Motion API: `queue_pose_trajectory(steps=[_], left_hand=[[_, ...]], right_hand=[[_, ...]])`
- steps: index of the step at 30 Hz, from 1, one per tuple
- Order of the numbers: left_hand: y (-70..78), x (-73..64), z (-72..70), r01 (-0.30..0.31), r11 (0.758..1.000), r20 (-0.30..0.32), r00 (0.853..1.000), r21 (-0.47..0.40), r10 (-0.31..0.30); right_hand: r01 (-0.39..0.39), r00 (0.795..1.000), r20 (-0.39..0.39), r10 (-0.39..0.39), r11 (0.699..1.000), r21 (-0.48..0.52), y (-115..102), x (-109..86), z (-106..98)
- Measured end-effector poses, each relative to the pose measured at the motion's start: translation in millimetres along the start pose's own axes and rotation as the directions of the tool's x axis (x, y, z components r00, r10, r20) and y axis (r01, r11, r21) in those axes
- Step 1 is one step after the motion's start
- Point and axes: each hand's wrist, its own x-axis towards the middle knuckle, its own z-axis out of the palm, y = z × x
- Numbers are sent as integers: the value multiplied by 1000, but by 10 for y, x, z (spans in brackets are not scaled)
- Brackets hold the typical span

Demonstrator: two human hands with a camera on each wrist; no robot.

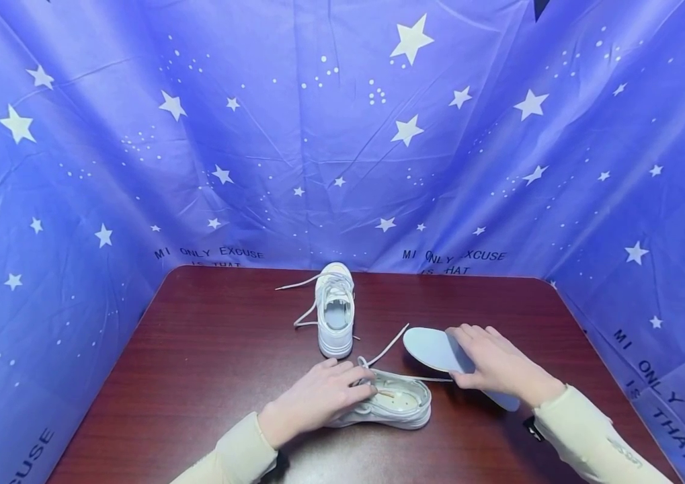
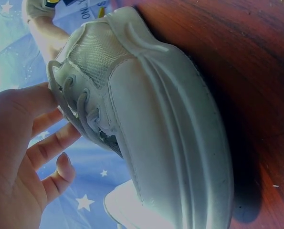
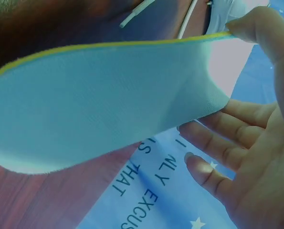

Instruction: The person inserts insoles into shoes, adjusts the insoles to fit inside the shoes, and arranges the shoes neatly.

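On the near part of the table a white lace-up shoe [image 1: 399,417] lies with its opening to the right, its pale inside showing. My left hand [image 1: 327,396] holds this shoe at the tongue and laces [image 2: 77,102], thumb and fingers around that edge. A pale blue insole [image 1: 433,346] with a yellow edge is in my right hand [image 1: 493,363], gripped by its sides between thumb and fingers. The insole slants beside the shoe's heel end, its broad surface filling much of the right wrist view [image 3: 99,100]. One loose lace [image 1: 390,346] trails from the held shoe toward the insole.
Farther back stands the matching white shoe [image 1: 336,343], toe away from me, with a grey-blue lining inside and laces spread to its left. The dark red table [image 1: 209,343] ends at a blue star-printed curtain [image 1: 294,134] behind and on both sides.
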Motion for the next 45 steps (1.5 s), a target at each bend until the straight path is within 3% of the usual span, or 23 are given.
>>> queue_pose_trajectory(steps=[22, 31, 45], left_hand=[[29, -4, -15, 15, 1000, 0, 1000, -14, -15], [32, -5, 1, 14, 1000, -20, 1000, -3, -15], [6, 11, -13, 9, 1000, -11, 1000, 13, -9]], right_hand=[[197, 974, -120, -194, 980, 12, -185, -41, -131], [295, 939, -190, -286, 955, 20, -236, -24, -165], [373, 906, -230, -355, 927, 41, -303, -10, -196]])
